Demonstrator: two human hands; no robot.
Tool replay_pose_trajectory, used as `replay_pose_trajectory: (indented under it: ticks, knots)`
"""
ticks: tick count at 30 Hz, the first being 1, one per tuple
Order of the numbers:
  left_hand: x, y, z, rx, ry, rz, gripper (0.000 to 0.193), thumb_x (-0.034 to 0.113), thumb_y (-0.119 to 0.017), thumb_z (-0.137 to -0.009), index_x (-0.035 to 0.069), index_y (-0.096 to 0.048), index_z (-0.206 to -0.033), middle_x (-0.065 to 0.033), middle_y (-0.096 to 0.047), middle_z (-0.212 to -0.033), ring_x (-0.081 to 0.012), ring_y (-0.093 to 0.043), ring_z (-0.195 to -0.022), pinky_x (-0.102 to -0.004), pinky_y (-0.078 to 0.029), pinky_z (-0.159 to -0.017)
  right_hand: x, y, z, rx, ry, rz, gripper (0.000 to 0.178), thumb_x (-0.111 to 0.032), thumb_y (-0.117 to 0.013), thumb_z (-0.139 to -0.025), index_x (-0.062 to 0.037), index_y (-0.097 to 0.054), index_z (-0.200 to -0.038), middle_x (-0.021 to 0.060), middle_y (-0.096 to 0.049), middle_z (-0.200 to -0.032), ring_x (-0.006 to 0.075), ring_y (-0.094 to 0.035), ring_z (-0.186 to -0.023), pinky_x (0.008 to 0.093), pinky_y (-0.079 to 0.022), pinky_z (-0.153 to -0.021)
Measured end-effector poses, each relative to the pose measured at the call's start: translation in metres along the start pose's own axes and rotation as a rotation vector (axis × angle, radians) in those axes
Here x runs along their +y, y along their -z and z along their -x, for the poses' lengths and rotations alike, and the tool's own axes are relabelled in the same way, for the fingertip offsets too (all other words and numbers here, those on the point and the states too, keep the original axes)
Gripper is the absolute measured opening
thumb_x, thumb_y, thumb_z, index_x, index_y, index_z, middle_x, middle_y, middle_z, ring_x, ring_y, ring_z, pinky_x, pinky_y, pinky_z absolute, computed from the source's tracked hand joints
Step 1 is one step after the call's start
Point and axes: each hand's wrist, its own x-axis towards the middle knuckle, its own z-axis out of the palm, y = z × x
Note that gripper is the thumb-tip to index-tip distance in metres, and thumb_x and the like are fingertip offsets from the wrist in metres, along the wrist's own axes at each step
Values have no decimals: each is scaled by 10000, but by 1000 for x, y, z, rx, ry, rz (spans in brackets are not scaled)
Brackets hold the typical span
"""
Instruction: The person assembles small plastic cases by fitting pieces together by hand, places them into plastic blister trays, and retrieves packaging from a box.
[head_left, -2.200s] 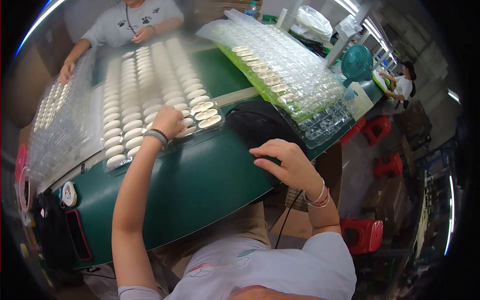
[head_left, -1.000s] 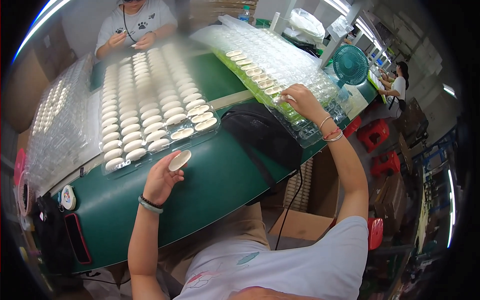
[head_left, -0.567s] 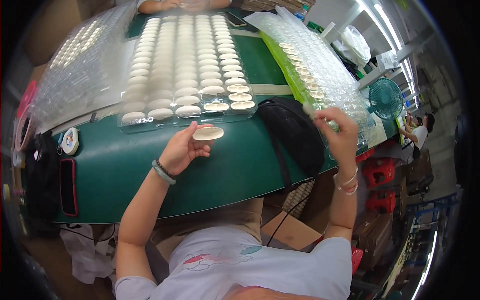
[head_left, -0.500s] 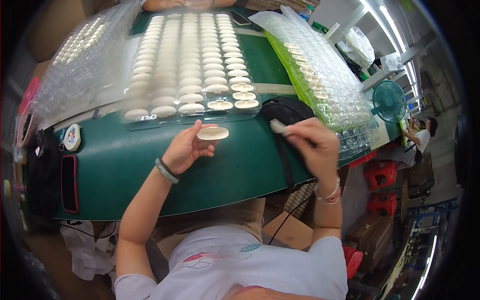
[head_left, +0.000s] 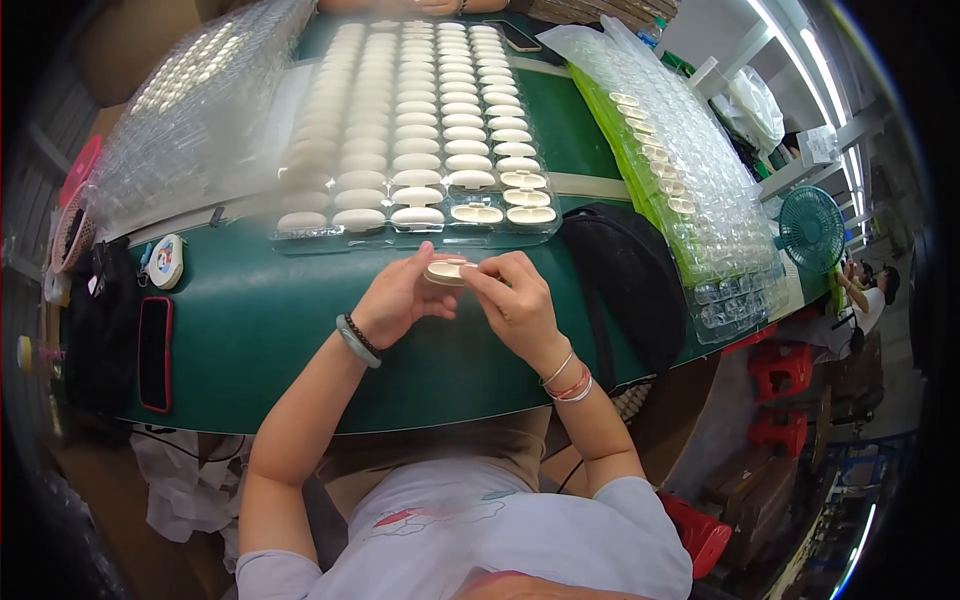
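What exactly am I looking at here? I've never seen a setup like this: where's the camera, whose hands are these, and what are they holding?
There's no machine: these are a person's own bare hands. The camera sits on their head, looking down through a wide fisheye lens, which bends straight edges. Left in the picture is their left.

The left hand holds a cream oval piece. The right hand's fingertips meet its right end; whether they grip a small part is hard to tell.

On the green tabletop a clear tray holds rows of similar cream pieces. A black bag and more clear trays lie to the right, a red-edged phone to the left.
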Motion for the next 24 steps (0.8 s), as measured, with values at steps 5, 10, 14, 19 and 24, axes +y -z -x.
replay_pose_trajectory:
  ticks: [5, 10, 14, 19, 24]
  knots:
    - [-1, 3, 1, -4, -18, -13, 487, 414, -320, -976, 18, -566, -1118, -64, -603, -902, -135, -564, -729, -300, -497, -704, -2, -6, 0, 30, 92, 100, 333, 64, -633, -638, -33, -633, -956, 72, -560, -821, 237, -555, -735, 325, -483, -617]
    - [-2, 2, 0, 17, -56, -51, 469, 396, -336, -976, 15, -570, -1117, -66, -607, -912, -136, -573, -729, -289, -498, -696, -3, -7, 2, -4, 113, 112, 359, 74, -614, -618, -27, -628, -962, 72, -555, -834, 241, -556, -749, 326, -488, -624]
    - [-5, 0, 0, 38, -156, -251, 349, 280, -432, -952, 5, -565, -1121, -58, -613, -924, -109, -573, -739, -253, -493, -671, 1, -6, 1, -3, 102, 54, 288, 20, -635, -683, -25, -627, -967, 71, -544, -839, 236, -552, -783, 316, -491, -650]
    - [-10, -3, -1, 74, -243, -339, 302, 202, -477, -930, -3, -546, -1141, -54, -618, -926, -90, -562, -707, -229, -480, -636, 5, -9, 4, 9, -416, -479, 203, -47, -644, -783, -4, -618, -980, 82, -578, -898, 179, -584, -808, 270, -493, -666]
    - [-13, -7, 0, 128, -280, -533, 284, 185, -450, -934, -15, -537, -1116, -48, -624, -822, -86, -556, -646, -228, -463, -599, 14, -12, 9, -120, -739, -963, 218, -103, -590, -868, 36, -610, -1036, 102, -648, -896, 107, -625, -741, 218, -500, -608]
